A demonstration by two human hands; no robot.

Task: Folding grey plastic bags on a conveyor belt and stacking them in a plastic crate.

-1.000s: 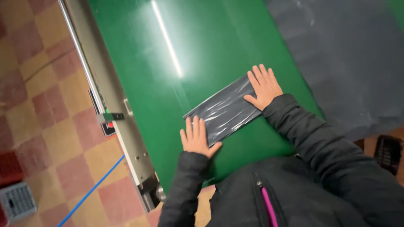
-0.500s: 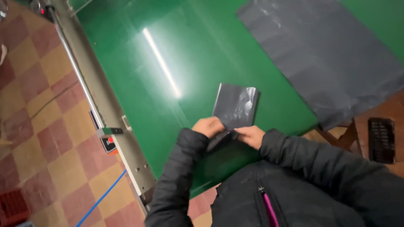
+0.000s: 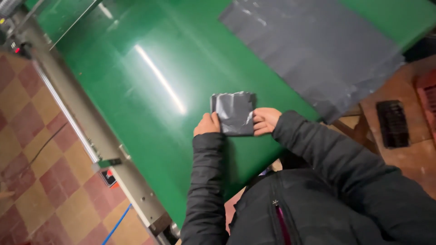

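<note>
We see the grey plastic bag, a long strip a second ago, now folded into a compact square on the glossy green table. Our left hand pinches its nine-o'clock edge and our right hand its three-o'clock edge, suggesting folding is nearly complete.

Green conveyor belt, flat grey sheet

A glossy green table surface fills the upper middle of the frame, streaked by reflected strip light. Its grey metal edge rail runs diagonally at left. Red-and-tan checkered floor tiles occupy the lower left.
</note>
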